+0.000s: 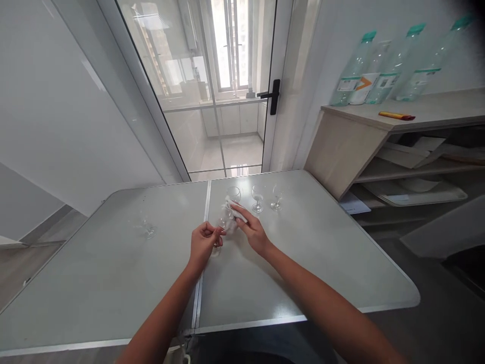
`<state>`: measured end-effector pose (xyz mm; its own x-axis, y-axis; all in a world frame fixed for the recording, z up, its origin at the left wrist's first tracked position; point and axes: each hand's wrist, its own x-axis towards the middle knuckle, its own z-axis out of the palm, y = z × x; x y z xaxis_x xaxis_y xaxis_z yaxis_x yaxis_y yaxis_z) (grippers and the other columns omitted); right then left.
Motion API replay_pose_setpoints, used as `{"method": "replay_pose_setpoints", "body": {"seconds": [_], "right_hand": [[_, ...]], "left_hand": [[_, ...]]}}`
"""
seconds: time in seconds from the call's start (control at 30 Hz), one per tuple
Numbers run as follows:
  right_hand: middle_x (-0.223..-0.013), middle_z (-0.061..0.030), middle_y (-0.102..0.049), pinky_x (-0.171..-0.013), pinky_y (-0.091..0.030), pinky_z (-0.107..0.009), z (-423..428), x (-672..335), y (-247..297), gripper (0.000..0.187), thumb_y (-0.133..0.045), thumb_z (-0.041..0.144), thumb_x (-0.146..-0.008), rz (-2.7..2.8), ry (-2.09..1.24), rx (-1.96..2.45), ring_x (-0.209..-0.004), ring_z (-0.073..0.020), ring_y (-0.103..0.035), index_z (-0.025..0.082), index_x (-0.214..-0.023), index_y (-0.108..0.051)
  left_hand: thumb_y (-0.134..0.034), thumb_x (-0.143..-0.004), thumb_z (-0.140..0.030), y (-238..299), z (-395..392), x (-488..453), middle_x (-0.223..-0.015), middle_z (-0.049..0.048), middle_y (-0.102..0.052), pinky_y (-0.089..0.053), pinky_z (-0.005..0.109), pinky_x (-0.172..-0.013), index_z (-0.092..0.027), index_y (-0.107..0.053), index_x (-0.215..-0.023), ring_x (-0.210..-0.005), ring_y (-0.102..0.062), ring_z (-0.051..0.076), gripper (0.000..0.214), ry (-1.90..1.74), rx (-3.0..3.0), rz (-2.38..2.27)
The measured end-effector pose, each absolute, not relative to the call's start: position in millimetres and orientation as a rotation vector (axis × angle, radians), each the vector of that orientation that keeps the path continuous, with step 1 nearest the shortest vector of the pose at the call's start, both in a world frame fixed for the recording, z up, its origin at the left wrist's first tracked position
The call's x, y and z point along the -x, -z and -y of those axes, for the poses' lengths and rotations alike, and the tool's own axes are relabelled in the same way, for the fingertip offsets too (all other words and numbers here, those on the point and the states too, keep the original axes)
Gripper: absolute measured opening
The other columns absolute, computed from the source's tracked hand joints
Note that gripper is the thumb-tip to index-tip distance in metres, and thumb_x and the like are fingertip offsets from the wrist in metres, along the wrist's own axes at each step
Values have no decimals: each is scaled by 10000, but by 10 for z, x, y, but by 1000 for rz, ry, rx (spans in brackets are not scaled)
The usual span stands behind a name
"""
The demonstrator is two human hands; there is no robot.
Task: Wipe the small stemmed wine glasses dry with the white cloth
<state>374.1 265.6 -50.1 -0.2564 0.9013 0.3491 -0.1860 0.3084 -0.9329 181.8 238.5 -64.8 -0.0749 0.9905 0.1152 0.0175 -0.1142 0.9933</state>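
Note:
My left hand (pixel 203 243) pinches the stem of a small clear stemmed glass (pixel 223 223) held just above the grey table (pixel 303 263). My right hand (pixel 253 230) presses a white cloth (pixel 235 211) against the bowl of that glass, fingers closed on the cloth. Three more small stemmed glasses stand upright in a row just beyond my hands: one (pixel 233 194) by the table seam, one (pixel 258 197) in the middle, one (pixel 277 196) at the right. A further glass (pixel 148 227) stands alone on the left half of the table.
A metal seam (pixel 200 263) splits the table down the middle. A wooden shelf unit (pixel 379 136) stands at the right with several plastic bottles (pixel 356 71) and an orange-yellow tool (pixel 396 116) on top. A glass door with a black handle (pixel 273 95) is behind the table.

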Motion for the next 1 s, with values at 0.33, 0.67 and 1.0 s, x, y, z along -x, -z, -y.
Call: {"method": "replay_pose_setpoints", "body": {"seconds": [0.33,0.67,1.0], "right_hand": [[-1394,-96,-630,-1246,-168,-560,-2642,-3736,483,445,-576,200,-952,2283,-452,564,-1391,-306,-462,274,-1387,-628],[-927,-64,-714,-730,-526,-318,-2703,-3797,446,331,-625,467,-885,1017,-1861,585,-812,-219,-650,177,-1015,-714],[-1046,-37,-711,-755,-549,-310,-2579,-3441,654,531,-646,629,-883,871,-1676,630,-914,-226,-664,270,-1273,-623]], "left_hand": [[-696,-805,-246,729,-2362,-1820,-532,-49,-577,-413,217,-474,-191,-567,-731,-469,-536,109,159,-1241,-1516,-1204],[-758,-829,-312,701,-2311,-1850,-658,-7,-668,-496,268,-592,-196,-587,-728,-558,-635,144,230,-1187,-1689,-1126],[-660,-901,-555,856,-2405,-1925,-863,29,-641,-517,272,-687,-203,-576,-969,-770,-628,172,367,-1331,-1575,-1111]]}}
